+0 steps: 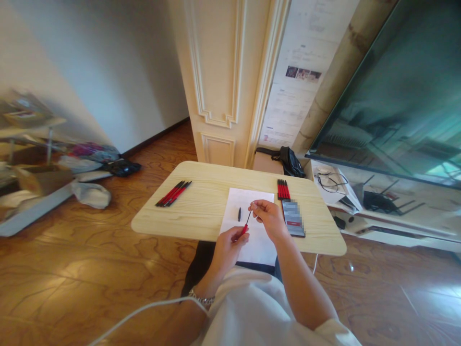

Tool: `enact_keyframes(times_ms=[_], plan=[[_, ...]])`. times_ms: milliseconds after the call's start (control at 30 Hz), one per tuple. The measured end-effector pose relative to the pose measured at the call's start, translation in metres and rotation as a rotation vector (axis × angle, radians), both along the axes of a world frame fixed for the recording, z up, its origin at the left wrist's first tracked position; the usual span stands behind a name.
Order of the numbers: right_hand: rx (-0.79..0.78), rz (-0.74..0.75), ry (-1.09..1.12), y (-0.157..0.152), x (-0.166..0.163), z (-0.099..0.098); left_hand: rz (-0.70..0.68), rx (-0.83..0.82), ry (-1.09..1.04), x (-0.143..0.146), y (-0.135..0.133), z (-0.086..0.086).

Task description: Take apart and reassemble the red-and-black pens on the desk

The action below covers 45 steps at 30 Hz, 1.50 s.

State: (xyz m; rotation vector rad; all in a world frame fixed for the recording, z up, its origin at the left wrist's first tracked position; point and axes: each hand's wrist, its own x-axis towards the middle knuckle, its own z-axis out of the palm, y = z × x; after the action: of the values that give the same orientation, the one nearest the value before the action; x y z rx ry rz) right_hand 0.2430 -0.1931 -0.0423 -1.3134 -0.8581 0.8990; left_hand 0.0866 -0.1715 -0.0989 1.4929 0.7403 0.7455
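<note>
My left hand is closed around the red barrel of a pen over a white sheet of paper. A thin dark refill sticks up out of the barrel. The fingertips of my right hand pinch the refill's upper end; any small part there is too fine to make out. Beside my hands a black pen piece lies on the paper.
Several red-and-black pens lie at the table's left, and another row of pens at the right. Below that row sits a phone with a blurred screen. A white cable crosses near my left forearm.
</note>
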Motion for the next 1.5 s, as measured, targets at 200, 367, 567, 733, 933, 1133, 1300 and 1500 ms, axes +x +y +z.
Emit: enact_keyframes(times_ms=[200,367,567,733,933,1133,1300,1500], plan=[[-0.016,0.054,-0.145,-0.002,-0.004,-0.012,0.001,-0.017,0.011,-0.001,0.002,-0.001],[-0.062,0.175,-0.25,0.001,0.003,-0.025,0.027,-0.071,-0.021,-0.002,0.003,-0.002],[-0.385,0.013,-0.767,0.04,0.009,-0.039,0.037,-0.091,-0.057,-0.003,0.004,0.0],[-0.637,0.021,-1.015,0.067,-0.001,-0.042,0.044,-0.06,-0.057,-0.006,0.007,0.001],[-0.304,0.014,-0.488,0.058,0.018,-0.032,0.059,-0.046,-0.042,-0.009,0.009,0.005],[0.072,-0.128,0.041,0.025,0.027,0.001,0.023,-0.075,-0.031,-0.003,0.004,0.005],[0.098,-0.113,0.049,0.016,0.02,0.013,0.001,-0.05,-0.02,0.0,0.001,0.004],[0.098,-0.085,0.046,0.015,0.017,0.013,-0.009,-0.015,-0.038,-0.001,0.002,0.0]])
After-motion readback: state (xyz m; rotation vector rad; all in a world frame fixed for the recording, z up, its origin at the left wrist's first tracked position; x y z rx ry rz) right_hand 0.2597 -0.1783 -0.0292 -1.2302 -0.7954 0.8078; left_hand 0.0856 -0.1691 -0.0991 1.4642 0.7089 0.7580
